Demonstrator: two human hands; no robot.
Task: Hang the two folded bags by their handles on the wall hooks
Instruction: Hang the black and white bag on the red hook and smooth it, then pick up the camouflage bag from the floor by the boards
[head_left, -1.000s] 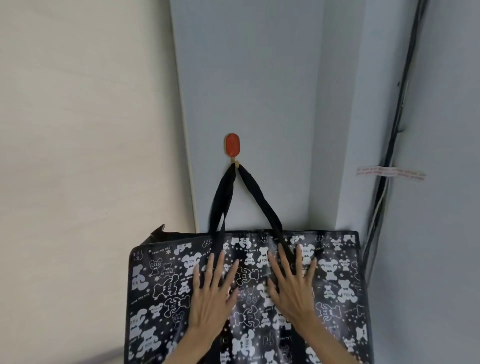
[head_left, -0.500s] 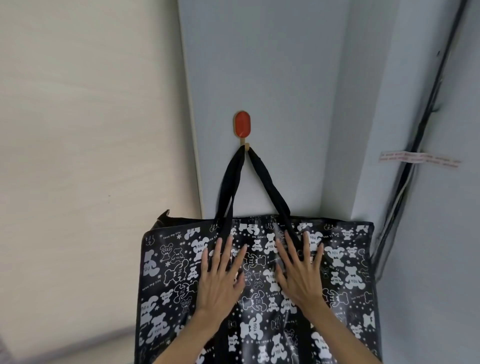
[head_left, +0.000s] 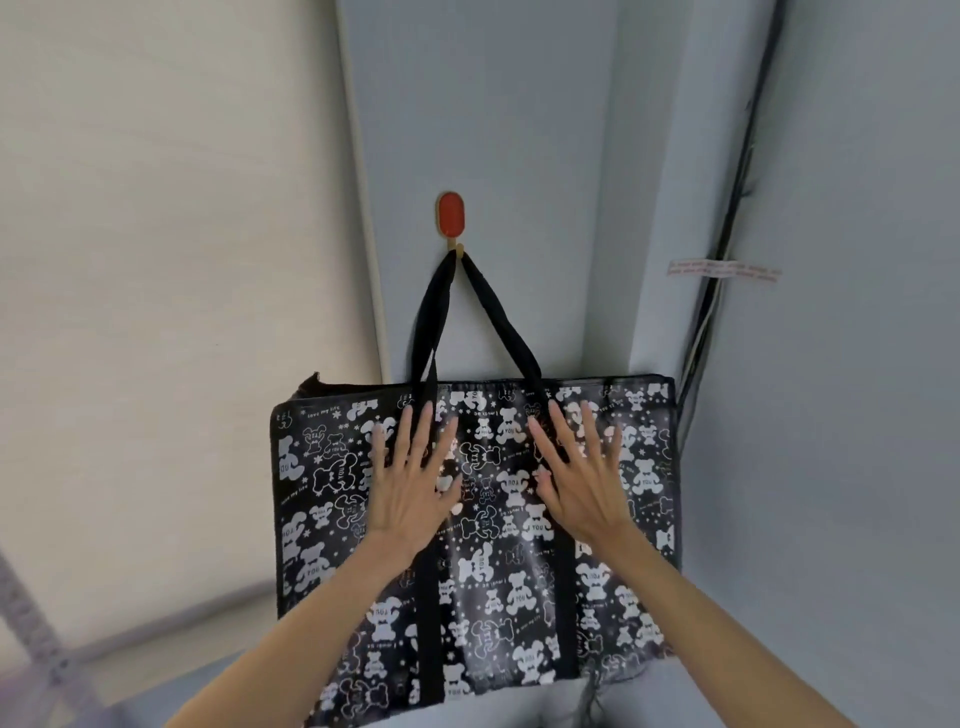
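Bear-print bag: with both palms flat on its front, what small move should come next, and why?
Probably lift both hands off. The bag already hangs by its black handles from the red hook, and the left hand and right hand lie open on its front, gripping nothing. No second bag is in view.

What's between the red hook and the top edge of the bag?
In the head view, only the two black handle straps, running from the hook down to the bag. Between them is bare grey wall.
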